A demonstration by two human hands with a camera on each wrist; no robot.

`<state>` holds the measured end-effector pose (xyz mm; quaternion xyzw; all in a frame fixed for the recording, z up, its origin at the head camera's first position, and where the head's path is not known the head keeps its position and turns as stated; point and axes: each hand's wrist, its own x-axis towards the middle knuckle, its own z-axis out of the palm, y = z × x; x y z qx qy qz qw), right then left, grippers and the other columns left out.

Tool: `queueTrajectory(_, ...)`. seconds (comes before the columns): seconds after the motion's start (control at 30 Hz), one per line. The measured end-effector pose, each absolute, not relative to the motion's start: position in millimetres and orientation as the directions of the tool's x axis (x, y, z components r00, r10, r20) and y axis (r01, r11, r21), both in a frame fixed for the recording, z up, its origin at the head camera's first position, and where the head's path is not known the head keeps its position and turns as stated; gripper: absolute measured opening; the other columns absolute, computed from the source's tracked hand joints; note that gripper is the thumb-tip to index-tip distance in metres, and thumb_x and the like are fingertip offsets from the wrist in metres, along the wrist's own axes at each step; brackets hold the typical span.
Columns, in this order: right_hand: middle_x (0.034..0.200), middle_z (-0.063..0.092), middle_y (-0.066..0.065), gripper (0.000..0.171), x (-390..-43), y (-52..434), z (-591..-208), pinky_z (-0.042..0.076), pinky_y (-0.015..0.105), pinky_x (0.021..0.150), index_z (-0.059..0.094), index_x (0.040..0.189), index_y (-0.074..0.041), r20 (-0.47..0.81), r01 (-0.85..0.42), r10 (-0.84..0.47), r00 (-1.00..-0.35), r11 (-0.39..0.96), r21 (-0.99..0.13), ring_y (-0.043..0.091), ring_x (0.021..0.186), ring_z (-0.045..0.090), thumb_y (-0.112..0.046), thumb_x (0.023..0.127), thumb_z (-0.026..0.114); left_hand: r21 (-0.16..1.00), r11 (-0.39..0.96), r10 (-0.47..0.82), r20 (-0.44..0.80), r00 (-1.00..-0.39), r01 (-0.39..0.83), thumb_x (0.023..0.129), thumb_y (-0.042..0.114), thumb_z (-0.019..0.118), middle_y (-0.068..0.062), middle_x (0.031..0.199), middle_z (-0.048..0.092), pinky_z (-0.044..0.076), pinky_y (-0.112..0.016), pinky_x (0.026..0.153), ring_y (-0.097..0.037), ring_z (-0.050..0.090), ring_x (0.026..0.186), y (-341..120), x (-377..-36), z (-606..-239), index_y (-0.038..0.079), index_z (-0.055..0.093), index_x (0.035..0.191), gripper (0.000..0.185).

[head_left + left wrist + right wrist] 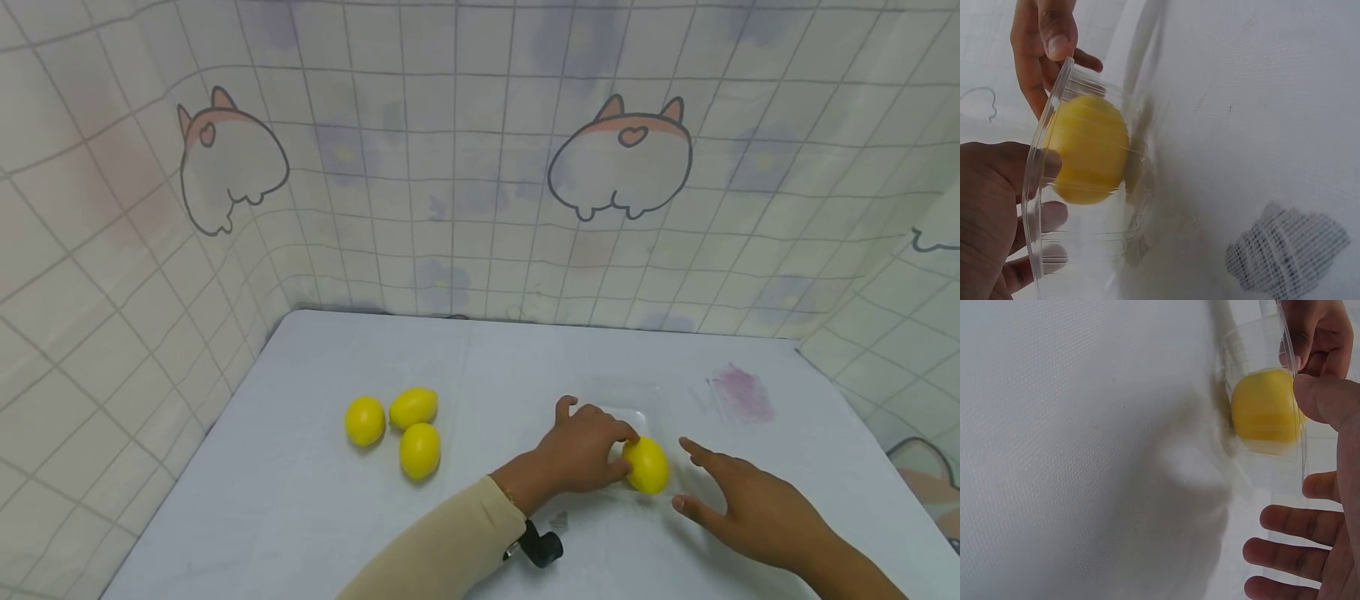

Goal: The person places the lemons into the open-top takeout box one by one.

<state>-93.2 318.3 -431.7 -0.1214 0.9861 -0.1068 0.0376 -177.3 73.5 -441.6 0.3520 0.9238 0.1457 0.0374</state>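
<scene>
A yellow lemon [648, 467] lies inside a clear plastic container [1119, 237] on the white table. My left hand [585, 450] reaches over the container, its thumb and index finger at the lemon's left side, pinching it. In the left wrist view, the thumb shows against the lemon [1092, 150], with other fingers seen through the clear wall. My right hand [757, 508] is spread at the container's right side, thumb and fingers apart, holding nothing. The right wrist view shows its thumb overlapping the container's rim near the lemon [1265, 412].
Three more lemons, one at the left [365, 421], one behind [413, 407] and one in front [420, 451], form a close group left of my hands. A pinkish stain [742, 393] marks the table at the back right. Grid-patterned cloth [480, 167] surrounds the table's back and sides.
</scene>
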Motion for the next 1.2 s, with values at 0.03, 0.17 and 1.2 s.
queueTrajectory(0.03,0.13,0.066,0.017,0.089,-93.0,318.5,-431.5,0.056,0.063,0.08,0.048,0.153,-0.016,-0.049,-0.231,-0.248,-0.968,0.948,-0.22,0.041,0.115,0.064,-0.075,0.087,0.061,0.299,0.708,0.662,0.037,-0.749,0.64,0.096,0.044,0.07,0.022,0.121,0.066,0.022,-0.051,0.114,-0.005,0.053,0.116,73.1,-177.5,-441.4,0.038,0.068,0.131,0.036)
queueTrajectory(0.17,0.131,0.066,0.018,0.09,-92.9,320.1,-431.1,0.056,0.063,0.079,0.047,0.154,-0.016,-0.043,-0.238,-0.253,-0.967,0.947,-0.218,0.041,0.116,0.063,-0.075,0.088,0.06,0.318,0.693,0.668,0.054,-0.742,0.647,0.097,0.044,0.07,0.023,0.123,0.065,0.022,-0.05,0.114,-0.004,0.052,0.119,70.3,-177.9,-440.2,0.038,0.068,0.131,0.035)
queueTrajectory(1.2,0.132,0.065,0.017,0.091,-91.4,319.1,-432.0,0.054,0.065,0.081,0.046,0.155,-0.016,-0.065,-0.227,-0.245,-0.967,0.951,-0.21,0.044,0.118,0.061,-0.076,0.088,0.058,0.386,0.627,0.664,0.189,-0.723,0.676,0.098,0.037,0.07,0.009,0.137,0.061,0.037,-0.044,0.113,-0.017,0.049,0.134,-27.2,-177.8,-425.6,0.023,0.064,0.137,0.041)
